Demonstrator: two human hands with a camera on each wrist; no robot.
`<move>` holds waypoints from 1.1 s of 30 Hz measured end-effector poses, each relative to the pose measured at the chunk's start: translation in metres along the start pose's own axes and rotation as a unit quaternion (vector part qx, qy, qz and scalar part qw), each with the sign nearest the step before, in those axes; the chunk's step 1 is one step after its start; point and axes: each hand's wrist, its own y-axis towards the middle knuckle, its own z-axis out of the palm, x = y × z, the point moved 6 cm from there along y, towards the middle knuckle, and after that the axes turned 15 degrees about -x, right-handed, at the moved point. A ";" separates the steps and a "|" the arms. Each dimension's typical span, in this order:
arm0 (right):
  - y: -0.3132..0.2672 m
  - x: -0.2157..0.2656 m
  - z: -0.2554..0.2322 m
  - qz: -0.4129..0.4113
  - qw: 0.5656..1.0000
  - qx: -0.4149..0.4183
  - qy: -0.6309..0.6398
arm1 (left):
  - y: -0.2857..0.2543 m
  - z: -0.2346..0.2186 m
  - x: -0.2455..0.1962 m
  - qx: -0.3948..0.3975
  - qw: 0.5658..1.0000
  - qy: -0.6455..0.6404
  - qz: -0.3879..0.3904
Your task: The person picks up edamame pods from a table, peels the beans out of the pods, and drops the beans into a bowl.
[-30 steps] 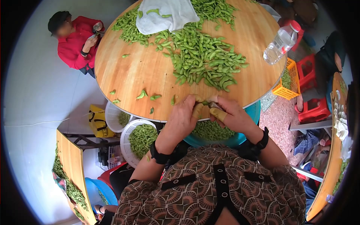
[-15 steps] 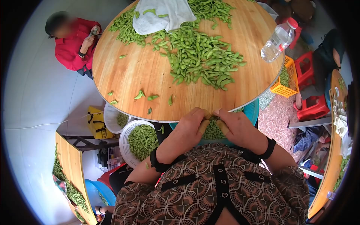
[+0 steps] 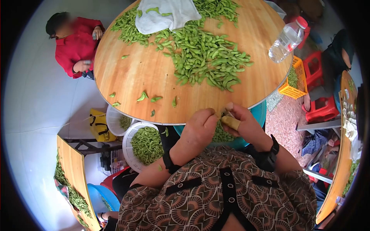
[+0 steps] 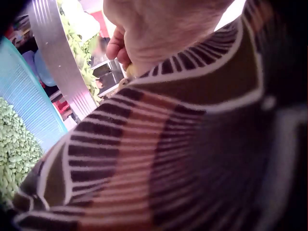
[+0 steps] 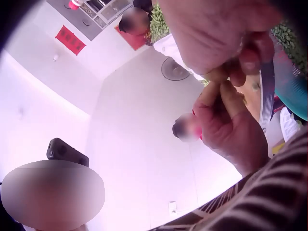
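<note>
Above the teal basin [image 3: 260,116], at the near edge of the round table, my two hands meet fingertip to fingertip. My left hand [image 3: 198,129] pinches a small green edamame pod [image 3: 223,114], mostly hidden by the fingers. From the other side my right hand [image 3: 246,125] grips at the same pod, its thumb in a yellowish cover [image 3: 231,122]. In the right wrist view the fingertips of both hands press together. The basin under them holds a heap of shelled green beans [image 4: 17,149]. A large pile of edamame pods [image 3: 208,57] lies farther up the table.
A white cloth [image 3: 167,15] covers part of the pile, and a water bottle [image 3: 287,40] stands at the right. Several loose pods [image 3: 156,99] lie near the left edge. White baskets [image 3: 129,148] stand below left. A person in red [image 3: 79,44] is beyond the table.
My hands drew back from the table edge over the basin, met closely, then parted slightly at the fingertips, the right thumb turning into view. The person in red lowered one hand.
</note>
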 end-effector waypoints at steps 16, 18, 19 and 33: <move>0.007 0.012 0.003 -0.136 0.934 -0.032 -0.330 | -0.018 -0.005 0.003 -0.004 0.999 -0.033 -0.016; 0.009 0.015 0.006 -0.177 0.917 -0.042 -0.355 | -0.019 -0.005 0.004 -0.011 0.999 -0.037 -0.029; 0.009 0.018 0.008 -0.177 0.916 -0.044 -0.356 | -0.018 -0.007 0.007 -0.030 0.996 -0.066 -0.058; -0.010 0.031 0.023 -0.210 0.878 0.099 -0.419 | 0.000 -0.048 0.077 -0.027 0.961 0.253 -0.110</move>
